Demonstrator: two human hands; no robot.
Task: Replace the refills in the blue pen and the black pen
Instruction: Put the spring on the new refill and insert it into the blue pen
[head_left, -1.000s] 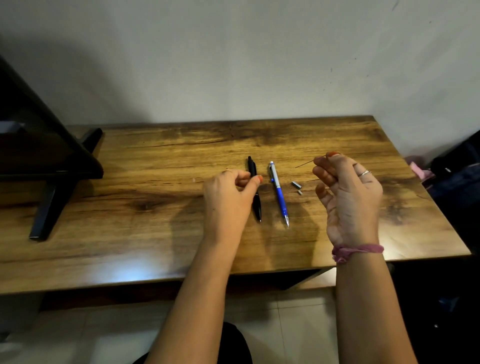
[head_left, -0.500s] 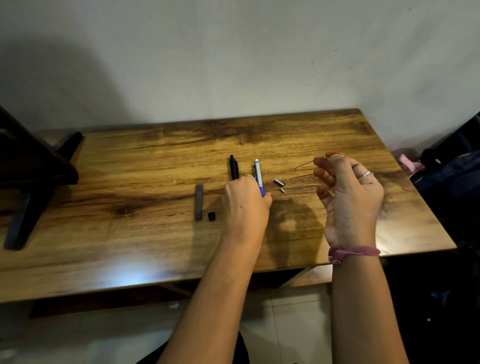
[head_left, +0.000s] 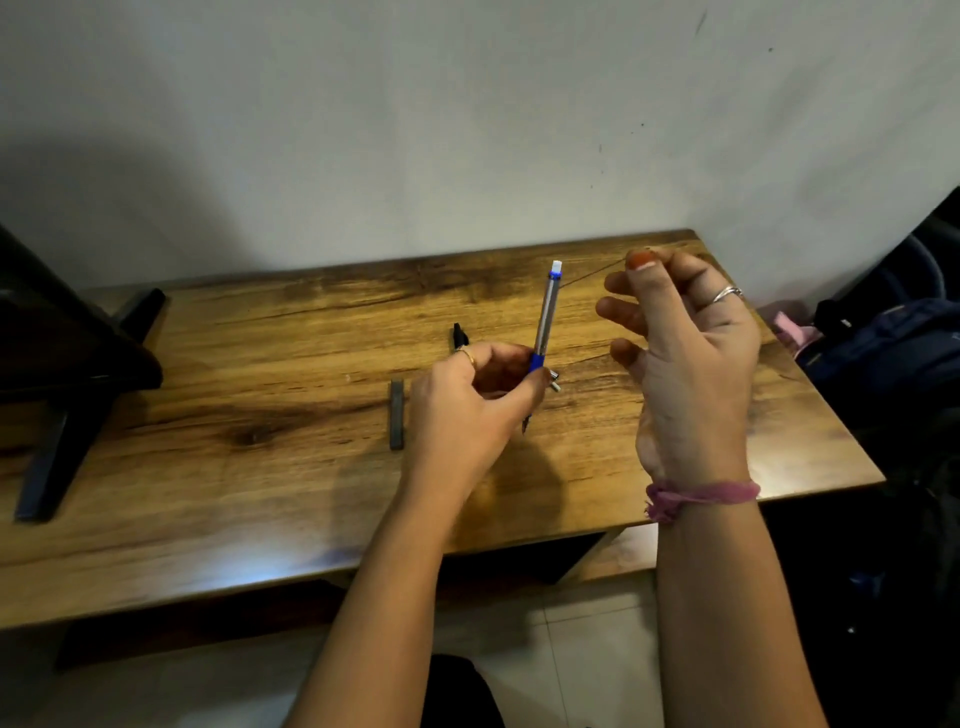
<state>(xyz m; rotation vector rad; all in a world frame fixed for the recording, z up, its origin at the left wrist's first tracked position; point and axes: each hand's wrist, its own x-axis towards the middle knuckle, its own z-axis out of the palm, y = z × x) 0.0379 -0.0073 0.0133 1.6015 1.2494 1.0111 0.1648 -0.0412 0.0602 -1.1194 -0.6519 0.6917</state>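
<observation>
Above the bench (head_left: 208, 395), left hand (head_left: 467, 400) gripped the blue pen (head_left: 545, 317) upright, right hand (head_left: 685, 353) pinched a thin refill (head_left: 589, 275) near its top, black pen (head_left: 460, 338) lay behind; best to steady the pen and feed the refill straight.

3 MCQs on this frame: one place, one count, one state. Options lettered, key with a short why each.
1. Where is the black pen?
A. on the table
B. in the right hand
C. on the floor

2. How many rings show on the right hand?
A. none
B. one
C. three

3. What is the state of the blue pen?
A. flat on the table
B. held tilted off the table by the left hand
C. snapped in two

Key: 1 A, it lies on the wood behind the left hand. 2 B, a single silver ring. 3 B, fingers grip its blue lower part, white end up.
</observation>
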